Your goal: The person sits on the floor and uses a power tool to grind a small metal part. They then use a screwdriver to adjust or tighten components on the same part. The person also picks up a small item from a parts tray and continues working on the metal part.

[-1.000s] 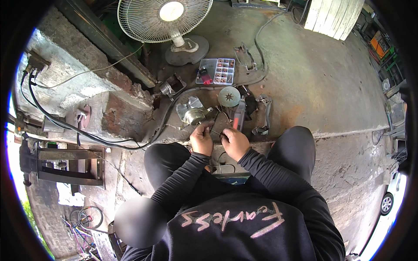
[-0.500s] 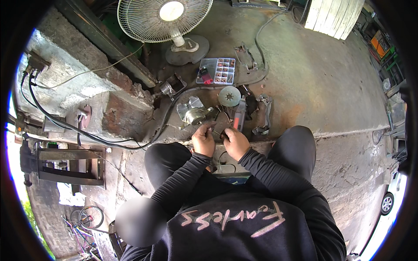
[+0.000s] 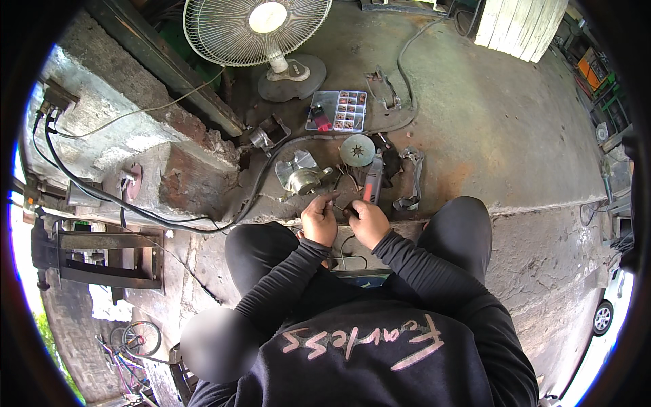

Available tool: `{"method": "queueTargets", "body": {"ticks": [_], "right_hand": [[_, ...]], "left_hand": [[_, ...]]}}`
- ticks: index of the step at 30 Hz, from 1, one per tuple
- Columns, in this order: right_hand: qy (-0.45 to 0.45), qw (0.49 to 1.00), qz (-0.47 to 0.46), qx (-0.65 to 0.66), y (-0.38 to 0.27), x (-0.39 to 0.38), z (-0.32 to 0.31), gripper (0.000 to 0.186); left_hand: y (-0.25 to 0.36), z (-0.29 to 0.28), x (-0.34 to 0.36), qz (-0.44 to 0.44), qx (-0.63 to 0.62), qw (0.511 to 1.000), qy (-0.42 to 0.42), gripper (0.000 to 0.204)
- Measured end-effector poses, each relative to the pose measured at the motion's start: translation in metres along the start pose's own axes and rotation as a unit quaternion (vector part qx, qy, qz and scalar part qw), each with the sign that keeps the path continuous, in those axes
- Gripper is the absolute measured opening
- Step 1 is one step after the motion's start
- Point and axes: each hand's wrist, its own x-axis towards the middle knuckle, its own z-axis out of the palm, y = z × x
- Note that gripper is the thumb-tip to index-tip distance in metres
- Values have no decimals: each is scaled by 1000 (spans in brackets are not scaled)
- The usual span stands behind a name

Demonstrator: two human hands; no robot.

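My left hand (image 3: 319, 222) and my right hand (image 3: 369, 225) are held close together over my lap, at the edge of the raised floor. The fingers of both are pinched together. A thin, small piece seems to run between the fingertips, too small to name. Just beyond my right hand lies an angle grinder (image 3: 373, 184) with a red and grey body. A round pale disc (image 3: 357, 150) with a star-shaped centre sits at its far end. Beyond my left hand rests a silvery cast metal part (image 3: 304, 180) with a rounded housing.
A clear compartment box (image 3: 349, 112) of small reddish pieces lies open farther off. Around it are a metal bracket (image 3: 384, 88), another cast part (image 3: 269, 134) and a dark cable (image 3: 400, 126). A bent metal piece (image 3: 409, 178) lies right of the grinder. A fan (image 3: 291, 78) stands behind.
My left hand has shifted very slightly to the right, and its index finger looks a little straighter. My right hand stays almost in place. The objects on the floor have not moved.
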Motion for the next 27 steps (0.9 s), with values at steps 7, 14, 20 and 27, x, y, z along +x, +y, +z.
{"method": "queueTargets", "body": {"ticks": [7, 14, 20, 27], "right_hand": [[-7, 999, 32, 13, -2, 0, -4, 23], [-3, 993, 35, 115, -2, 3, -2, 33], [34, 998, -47, -26, 1, 2, -3, 35], [14, 998, -38, -37, 4, 2, -4, 27]], "left_hand": [[-9, 0, -1, -84, -38, 996, -14, 19], [-21, 5, -1, -278, -343, 896, -49, 23], [-17, 3, -1, -392, -478, 778, -115, 47], [-17, 3, 2, -409, -456, 781, -121, 49]]}}
